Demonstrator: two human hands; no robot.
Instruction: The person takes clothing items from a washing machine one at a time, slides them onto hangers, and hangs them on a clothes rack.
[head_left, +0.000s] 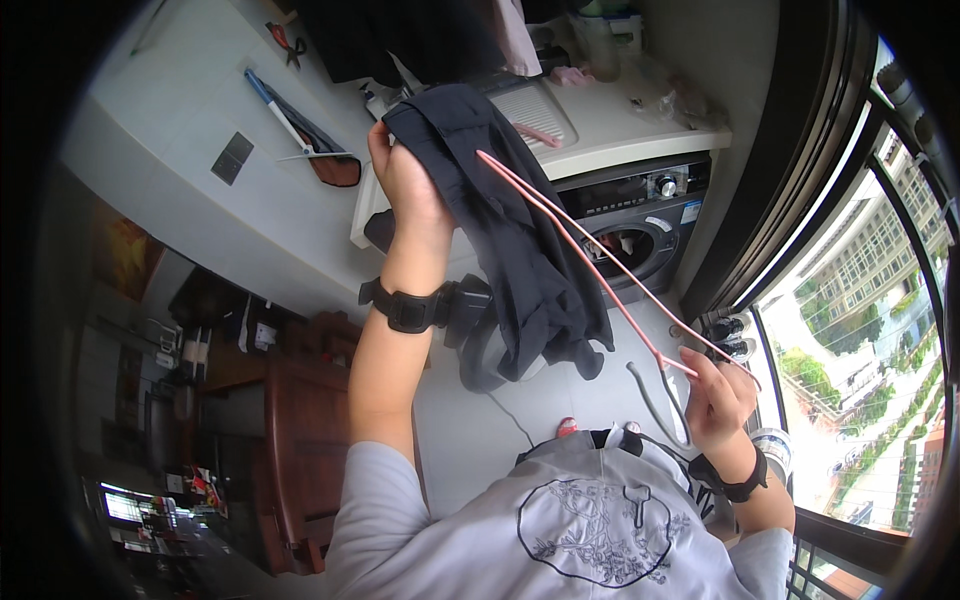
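Note:
A dark garment (517, 240) hangs from my left hand (409, 180), which grips it near its upper edge; the fingers are partly hidden behind the cloth. In my right hand (720, 397) is a pink clothes hanger (577, 232) with a grey hook (679, 420). The hanger's long, thin frame slants up and left across the garment, its far end lying in front of the dark cloth. Whether that tip touches the fabric I cannot tell. Both wrists wear black straps.
Ahead stands a white counter (630, 142) with a ribbed washboard (532, 112) and a pink brush (536, 135). A front-loading washing machine (630, 232) is below. Windows (847, 337) run along the right. Scissors (289, 46) hang on the left wall; wooden furniture (315, 442) stands lower left.

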